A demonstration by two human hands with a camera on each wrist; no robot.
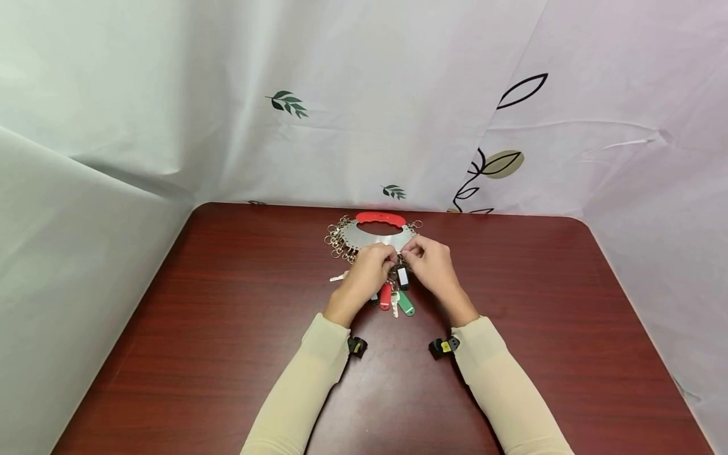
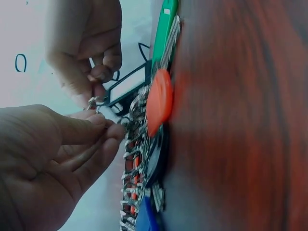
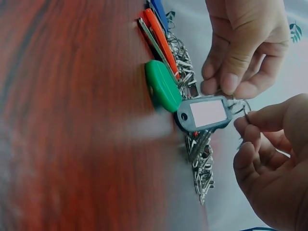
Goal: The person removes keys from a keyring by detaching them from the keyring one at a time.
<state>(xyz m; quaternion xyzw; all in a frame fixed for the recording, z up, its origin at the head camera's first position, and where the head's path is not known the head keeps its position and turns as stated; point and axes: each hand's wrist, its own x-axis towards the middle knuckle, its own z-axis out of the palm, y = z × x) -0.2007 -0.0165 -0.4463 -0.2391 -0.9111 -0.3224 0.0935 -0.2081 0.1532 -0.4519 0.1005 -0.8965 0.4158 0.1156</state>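
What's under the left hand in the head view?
A key and a dark tag peek out around the left hand; the metal plate is partly covered, and whatever lies directly beneath can't be seen there.

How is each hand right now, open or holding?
Left hand: closed, pinching something mostly hidden.
Right hand: closed, pinching a metal ring near the black tag.

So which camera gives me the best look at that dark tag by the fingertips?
The right wrist view: there the dark tag is large and nearly face-on, its pale label plain to see. The left wrist view shows it slanted and narrower; the head view shows it only small.
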